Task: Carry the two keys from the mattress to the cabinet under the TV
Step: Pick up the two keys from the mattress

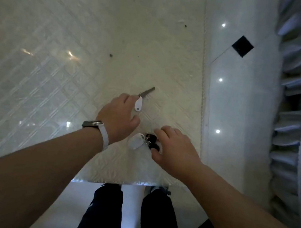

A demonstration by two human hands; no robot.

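On the plastic-covered white mattress [59,75] near its front right corner are two keys. A silver key [147,91] with a white oval tag [138,104] is pinched at its head by the fingertips of my left hand [119,113]; its blade points away to the upper right. Closer to me, a black key bunch [151,139] with a second white oval tag [136,140] rests on the mattress. My right hand [176,146] curls over it, thumb and fingers closed around the black part, which is partly hidden.
A glossy white tiled floor [233,105] with black diamond insets runs along the mattress's right side. A grey ruffled bed skirt [292,132] borders the far right. My legs in dark trousers [102,212] stand at the mattress's near edge. A watch is on my left wrist.
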